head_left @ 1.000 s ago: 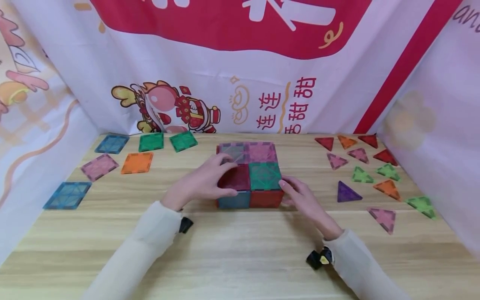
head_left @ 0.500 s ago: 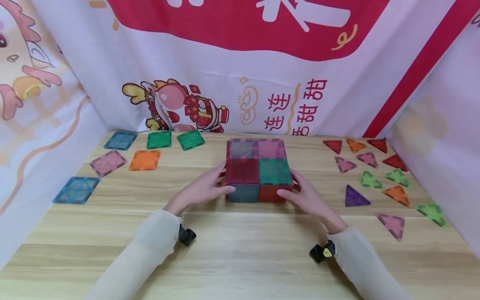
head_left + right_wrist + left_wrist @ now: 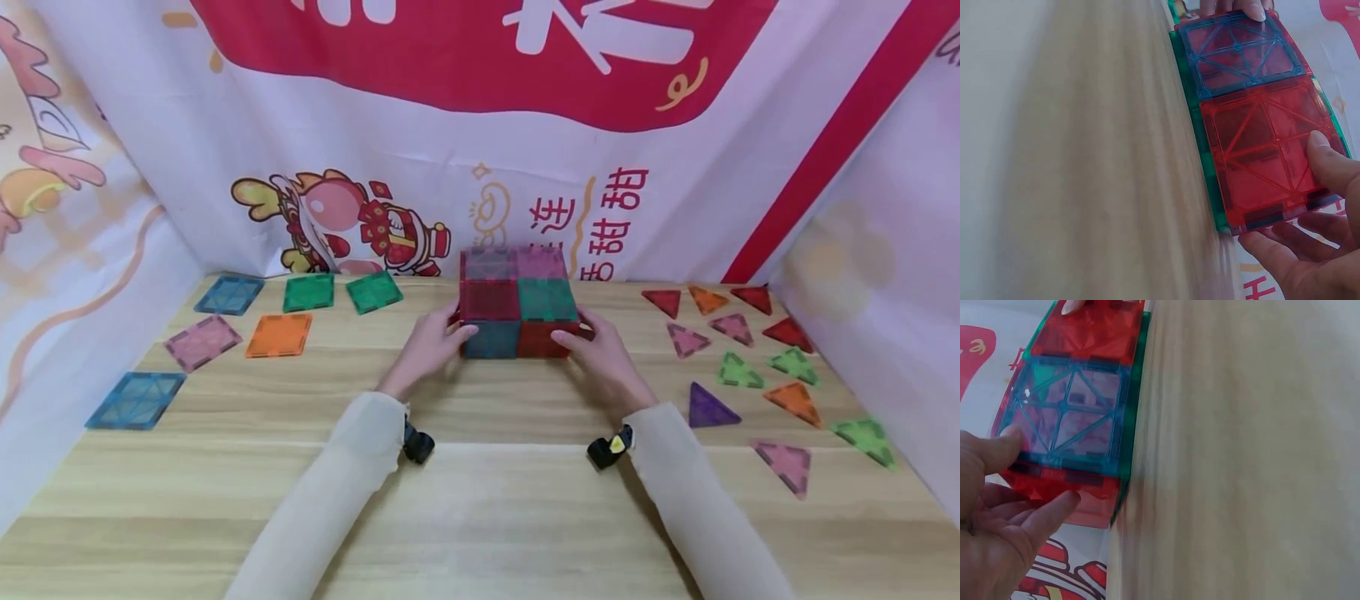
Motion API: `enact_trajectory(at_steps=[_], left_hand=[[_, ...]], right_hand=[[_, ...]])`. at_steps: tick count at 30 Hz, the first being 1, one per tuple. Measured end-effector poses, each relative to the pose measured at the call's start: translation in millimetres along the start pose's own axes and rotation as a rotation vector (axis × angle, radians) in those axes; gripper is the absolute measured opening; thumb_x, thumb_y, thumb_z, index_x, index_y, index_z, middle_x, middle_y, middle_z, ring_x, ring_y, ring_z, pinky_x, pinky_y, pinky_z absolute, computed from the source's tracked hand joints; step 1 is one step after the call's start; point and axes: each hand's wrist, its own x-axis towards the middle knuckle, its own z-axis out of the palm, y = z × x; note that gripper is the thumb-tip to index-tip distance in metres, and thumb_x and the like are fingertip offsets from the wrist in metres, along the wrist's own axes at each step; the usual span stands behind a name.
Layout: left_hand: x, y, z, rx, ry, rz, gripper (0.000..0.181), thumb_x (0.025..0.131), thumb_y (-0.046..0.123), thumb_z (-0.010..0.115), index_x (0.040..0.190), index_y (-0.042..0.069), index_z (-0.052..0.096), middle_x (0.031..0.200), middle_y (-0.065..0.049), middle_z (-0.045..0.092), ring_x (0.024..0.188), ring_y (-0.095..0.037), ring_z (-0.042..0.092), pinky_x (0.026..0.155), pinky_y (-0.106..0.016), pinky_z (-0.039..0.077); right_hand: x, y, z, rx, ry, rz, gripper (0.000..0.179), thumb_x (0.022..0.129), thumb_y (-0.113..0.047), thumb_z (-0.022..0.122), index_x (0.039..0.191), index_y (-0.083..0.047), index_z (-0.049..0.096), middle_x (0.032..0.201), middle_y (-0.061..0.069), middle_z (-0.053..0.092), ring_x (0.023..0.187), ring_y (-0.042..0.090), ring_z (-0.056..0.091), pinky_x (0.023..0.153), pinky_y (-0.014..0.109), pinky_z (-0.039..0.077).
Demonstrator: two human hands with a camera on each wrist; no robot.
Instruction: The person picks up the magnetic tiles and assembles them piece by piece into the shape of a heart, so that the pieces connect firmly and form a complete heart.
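Observation:
A low box of see-through magnetic tiles (image 3: 517, 280) stands at the back middle of the table, close to the backdrop. Its front shows a blue square tile (image 3: 1063, 412) and a red square tile (image 3: 1266, 144). On top are a dark red tile (image 3: 489, 298), a green one (image 3: 547, 298), a greyish one and a pink one. My left hand (image 3: 427, 346) grips the box's left end, thumb on the blue tile and fingers along the side. From the right, my right hand (image 3: 606, 350) holds the other end with its thumb on the red tile.
Loose square tiles lie at the left, among them an orange one (image 3: 279, 335) and a large blue one (image 3: 137, 401). Several triangle tiles spread over the right, including a purple one (image 3: 711, 407). A printed cloth backdrop (image 3: 390, 133) encloses the table's back and sides.
My left hand has come off the top dark red tile to the box's left side. Between both hands, the box has shifted away from me toward the backdrop.

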Motion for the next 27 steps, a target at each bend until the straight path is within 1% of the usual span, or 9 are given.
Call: enact_trajectory(at_steps=[7,9,11,14,16,18,22,25,27], left_hand=[[15.1,0.6,3.4,0.013,0.072,-0.05,0.054,0.093,0.02,0.061,0.142,0.006,0.043,0.135,-0.015,0.055,0.122,-0.025,0.055,0.099,-0.036,0.046],[18.2,1.3,2.6,0.012,0.08,-0.072,0.055,0.093,0.021,0.062,0.142,0.005,0.044,0.133,-0.015,0.057,0.119,-0.025,0.058,0.097,-0.036,0.048],[19.4,1.0,0.1,0.013,0.07,-0.09,0.056,0.093,0.023,0.063,0.142,0.005,0.044,0.132,-0.016,0.058,0.117,-0.026,0.059,0.096,-0.037,0.049],[16.7,-3.5,-8.5,0.037,0.035,-0.1,0.056,0.093,0.026,0.061,0.141,0.004,0.044,0.132,-0.017,0.057,0.117,-0.028,0.059,0.098,-0.039,0.048],[11.9,-9.8,-19.6,0.049,0.012,-0.098,0.055,0.094,0.026,0.059,0.141,0.002,0.043,0.134,-0.019,0.055,0.119,-0.03,0.057,0.1,-0.041,0.046],[5.0,-18.3,-34.5,0.066,0.012,-0.11,0.053,0.095,0.025,0.057,0.14,0.0,0.043,0.135,-0.022,0.053,0.12,-0.033,0.056,0.101,-0.044,0.044],[-11.3,-35.3,-67.8,0.099,0.031,-0.169,0.051,0.097,0.026,0.053,0.139,-0.001,0.042,0.138,-0.024,0.048,0.122,-0.037,0.052,0.102,-0.048,0.043],[-25.3,-47.7,-91.4,0.149,0.032,-0.213,0.052,0.098,0.03,0.051,0.139,0.0,0.041,0.14,-0.024,0.046,0.123,-0.039,0.05,0.102,-0.052,0.04],[-35.5,-54.7,-107.0,0.186,0.04,-0.229,0.054,0.099,0.032,0.049,0.14,-0.001,0.04,0.14,-0.025,0.044,0.124,-0.04,0.047,0.102,-0.054,0.039]], right_hand=[[15.1,3,5,0.117,0.076,0.01,0.056,0.09,-0.017,0.065,0.142,-0.013,0.044,0.135,0.009,0.051,0.12,0.022,0.053,0.093,0.028,0.049],[19.0,3,6,0.127,0.09,0.011,0.055,0.091,-0.016,0.064,0.141,-0.011,0.044,0.136,0.01,0.05,0.121,0.023,0.052,0.093,0.028,0.049],[22.0,3,8,0.133,0.093,0.021,0.054,0.091,-0.016,0.063,0.141,-0.01,0.044,0.136,0.011,0.049,0.122,0.023,0.051,0.095,0.03,0.048],[22.8,3,8,0.114,0.087,0.018,0.055,0.092,-0.013,0.062,0.143,-0.007,0.041,0.139,0.014,0.048,0.125,0.026,0.05,0.1,0.035,0.045],[21.2,3,8,0.096,0.08,0.011,0.055,0.092,-0.012,0.061,0.143,-0.006,0.041,0.139,0.016,0.047,0.126,0.028,0.049,0.102,0.039,0.044],[17.9,3,6,0.065,0.075,0.006,0.055,0.092,-0.012,0.061,0.143,-0.006,0.041,0.14,0.016,0.046,0.127,0.029,0.048,0.104,0.041,0.042],[4.6,3,-1,0.024,0.057,0.011,0.05,0.093,-0.013,0.06,0.14,-0.008,0.044,0.139,0.014,0.047,0.127,0.029,0.047,0.106,0.043,0.039],[-11.4,4,-14,-0.042,0.037,0.033,0.05,0.094,-0.017,0.059,0.141,-0.008,0.041,0.142,0.012,0.044,0.13,0.029,0.043,0.109,0.045,0.035],[-22.5,5,-27,-0.119,0.027,0.037,0.053,0.095,-0.02,0.058,0.143,-0.006,0.038,0.145,0.015,0.041,0.132,0.031,0.04,0.11,0.048,0.033]])
